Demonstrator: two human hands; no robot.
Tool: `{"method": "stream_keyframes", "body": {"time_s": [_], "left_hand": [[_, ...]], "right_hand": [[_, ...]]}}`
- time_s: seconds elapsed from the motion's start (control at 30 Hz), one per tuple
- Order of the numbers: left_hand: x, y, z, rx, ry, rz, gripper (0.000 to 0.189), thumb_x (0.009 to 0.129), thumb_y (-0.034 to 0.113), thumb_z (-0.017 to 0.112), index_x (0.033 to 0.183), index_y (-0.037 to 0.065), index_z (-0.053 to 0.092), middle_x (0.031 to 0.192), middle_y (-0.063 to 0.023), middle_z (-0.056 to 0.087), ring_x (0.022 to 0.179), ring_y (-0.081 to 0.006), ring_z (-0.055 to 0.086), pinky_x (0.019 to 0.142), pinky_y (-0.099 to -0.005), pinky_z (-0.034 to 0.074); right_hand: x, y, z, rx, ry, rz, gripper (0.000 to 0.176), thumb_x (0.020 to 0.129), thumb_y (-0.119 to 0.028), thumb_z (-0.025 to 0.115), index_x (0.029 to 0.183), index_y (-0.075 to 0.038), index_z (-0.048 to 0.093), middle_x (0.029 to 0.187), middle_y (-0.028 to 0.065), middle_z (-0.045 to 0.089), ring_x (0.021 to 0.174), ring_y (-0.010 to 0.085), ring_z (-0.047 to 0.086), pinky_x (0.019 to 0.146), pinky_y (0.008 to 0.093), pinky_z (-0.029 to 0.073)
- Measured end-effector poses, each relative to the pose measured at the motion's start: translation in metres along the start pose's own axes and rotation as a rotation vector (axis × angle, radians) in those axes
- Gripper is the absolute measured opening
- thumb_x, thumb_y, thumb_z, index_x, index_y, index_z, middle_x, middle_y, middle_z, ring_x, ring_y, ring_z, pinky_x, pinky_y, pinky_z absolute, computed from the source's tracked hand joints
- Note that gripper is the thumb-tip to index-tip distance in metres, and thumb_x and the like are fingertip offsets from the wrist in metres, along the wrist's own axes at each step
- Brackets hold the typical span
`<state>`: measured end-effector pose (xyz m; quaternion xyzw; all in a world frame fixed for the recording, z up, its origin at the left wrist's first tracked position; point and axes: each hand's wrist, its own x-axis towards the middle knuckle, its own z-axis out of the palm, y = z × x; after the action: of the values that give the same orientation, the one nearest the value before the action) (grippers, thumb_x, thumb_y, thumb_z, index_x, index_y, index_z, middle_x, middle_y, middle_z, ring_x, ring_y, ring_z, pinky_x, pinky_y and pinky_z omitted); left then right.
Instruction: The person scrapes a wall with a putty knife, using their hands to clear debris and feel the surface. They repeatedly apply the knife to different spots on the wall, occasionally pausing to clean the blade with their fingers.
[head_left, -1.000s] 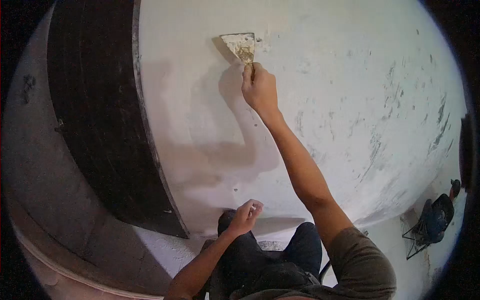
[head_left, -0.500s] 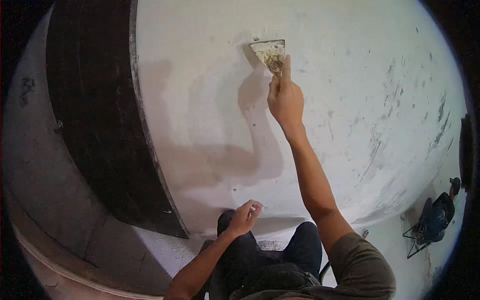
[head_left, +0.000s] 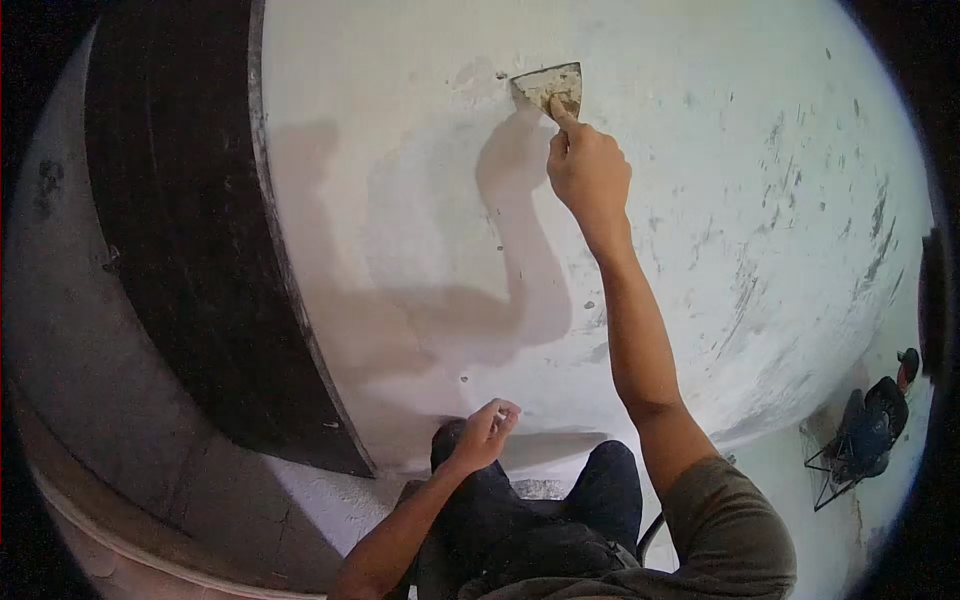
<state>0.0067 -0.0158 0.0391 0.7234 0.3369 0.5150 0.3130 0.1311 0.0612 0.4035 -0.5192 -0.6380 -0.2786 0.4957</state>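
Note:
My right hand (head_left: 588, 172) is raised high and grips the handle of a putty knife (head_left: 552, 88), index finger laid along it. The knife's wide blade, smeared with filler, lies against the white wall (head_left: 720, 180). My left hand (head_left: 485, 430) hangs low above my knees with its fingers curled loosely; I cannot tell whether anything small is in it. My arm's shadow falls on the wall to the left of the knife.
A dark opening (head_left: 180, 230) with a thin frame edge borders the wall on the left. Grey scrape marks (head_left: 760, 270) streak the wall on the right. Another person (head_left: 875, 420) crouches far off at the lower right. My dark trousers (head_left: 530, 520) fill the bottom.
My right hand has carried the putty knife to the right and slightly up along the wall. The left hand has stayed where it was.

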Motion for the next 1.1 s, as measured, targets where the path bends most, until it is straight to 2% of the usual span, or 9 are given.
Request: {"method": "stream_keyframes", "body": {"time_s": [0.03, 0.17, 0.27, 0.33, 0.47, 0.67, 0.77, 0.83, 1.1], "left_hand": [[0.001, 0.0, 0.003, -0.025, 0.044, 0.061, 0.022, 0.097, 0.025, 0.055, 0.104, 0.004, 0.059, 0.079, -0.0062, 0.061, 0.058, -0.0123, 0.049, 0.053, -0.0281, 0.039], [0.001, 0.004, 0.003, -0.026, 0.039, 0.053, 0.022, 0.097, 0.025, 0.055, 0.104, 0.004, 0.06, 0.072, -0.0053, 0.058, 0.056, -0.0122, 0.048, 0.052, -0.028, 0.038], [-0.001, 0.005, -0.005, -0.023, -0.045, -0.058, 0.022, 0.097, 0.024, 0.055, 0.104, 0.004, 0.06, 0.069, -0.0054, 0.057, 0.056, -0.0122, 0.048, 0.052, -0.0282, 0.038], [0.001, 0.004, -0.001, 0.039, -0.029, -0.015, 0.022, 0.097, 0.023, 0.055, 0.106, 0.004, 0.058, 0.077, -0.0042, 0.058, 0.067, -0.0119, 0.054, 0.06, -0.0288, 0.045], [0.0, 0.006, -0.002, 0.047, -0.076, -0.086, 0.02, 0.097, 0.022, 0.056, 0.106, 0.004, 0.059, 0.08, -0.0046, 0.059, 0.07, -0.0123, 0.056, 0.061, -0.0292, 0.045], [0.0, 0.005, 0.002, 0.0, -0.011, -0.011, 0.023, 0.097, 0.025, 0.056, 0.106, 0.004, 0.059, 0.082, -0.0071, 0.06, 0.072, -0.0133, 0.057, 0.063, -0.0301, 0.046], [-0.002, 0.008, -0.002, 0.025, -0.077, -0.138, 0.024, 0.097, 0.026, 0.056, 0.106, 0.004, 0.059, 0.082, -0.0076, 0.06, 0.071, -0.0132, 0.056, 0.063, -0.0301, 0.046], [0.001, 0.005, 0.001, -0.005, 0.018, 0.042, 0.025, 0.097, 0.028, 0.054, 0.105, 0.004, 0.059, 0.083, -0.0054, 0.061, 0.059, -0.0122, 0.049, 0.053, -0.0283, 0.039], [-0.001, 0.008, 0.0, 0.005, -0.013, -0.033, 0.023, 0.096, 0.025, 0.056, 0.104, 0.004, 0.059, 0.079, -0.0053, 0.06, 0.061, -0.0123, 0.052, 0.055, -0.0284, 0.041]], "right_hand": [[0.0, 0.001, -0.002, -0.012, -0.027, 0.007, 0.041, 0.086, -0.017, 0.054, 0.126, -0.022, 0.06, 0.077, 0.0134, 0.067, 0.073, 0.0338, 0.065, 0.061, 0.0479, 0.05], [0.003, 0.005, 0.0, -0.033, 0.04, -0.033, 0.039, 0.086, -0.017, 0.054, 0.124, -0.022, 0.061, 0.077, 0.0133, 0.067, 0.074, 0.0332, 0.066, 0.062, 0.0477, 0.051], [0.0, 0.004, -0.002, -0.022, 0.011, -0.024, 0.039, 0.086, -0.016, 0.054, 0.124, -0.022, 0.062, 0.079, 0.0142, 0.068, 0.075, 0.0338, 0.066, 0.062, 0.0474, 0.051], [0.004, 0.005, 0.001, 0.01, 0.055, -0.042, 0.038, 0.086, -0.016, 0.053, 0.122, -0.022, 0.063, 0.079, 0.0165, 0.068, 0.075, 0.0346, 0.066, 0.064, 0.0476, 0.052], [0.012, 0.002, -0.006, 0.017, -0.004, 0.008, 0.039, 0.086, -0.018, 0.052, 0.122, -0.024, 0.065, 0.081, 0.0179, 0.068, 0.075, 0.0355, 0.067, 0.067, 0.048, 0.052], [0.013, 0.001, -0.005, -0.001, -0.03, 0.032, 0.038, 0.086, -0.019, 0.052, 0.122, -0.025, 0.065, 0.082, 0.0177, 0.068, 0.075, 0.0365, 0.067, 0.069, 0.0486, 0.052], [0.013, 0.009, -0.005, -0.028, 0.053, -0.035, 0.038, 0.086, -0.02, 0.052, 0.121, -0.025, 0.065, 0.083, 0.0179, 0.068, 0.076, 0.0365, 0.067, 0.068, 0.0482, 0.052], [0.012, 0.006, -0.019, -0.043, -0.036, -0.006, 0.038, 0.086, -0.02, 0.052, 0.121, -0.025, 0.065, 0.083, 0.0176, 0.068, 0.076, 0.0363, 0.067, 0.068, 0.048, 0.053], [0.016, 0.003, -0.026, -0.073, -0.017, -0.042, 0.038, 0.085, -0.02, 0.052, 0.12, -0.025, 0.066, 0.085, 0.0166, 0.069, 0.076, 0.0365, 0.067, 0.067, 0.048, 0.053]]}}
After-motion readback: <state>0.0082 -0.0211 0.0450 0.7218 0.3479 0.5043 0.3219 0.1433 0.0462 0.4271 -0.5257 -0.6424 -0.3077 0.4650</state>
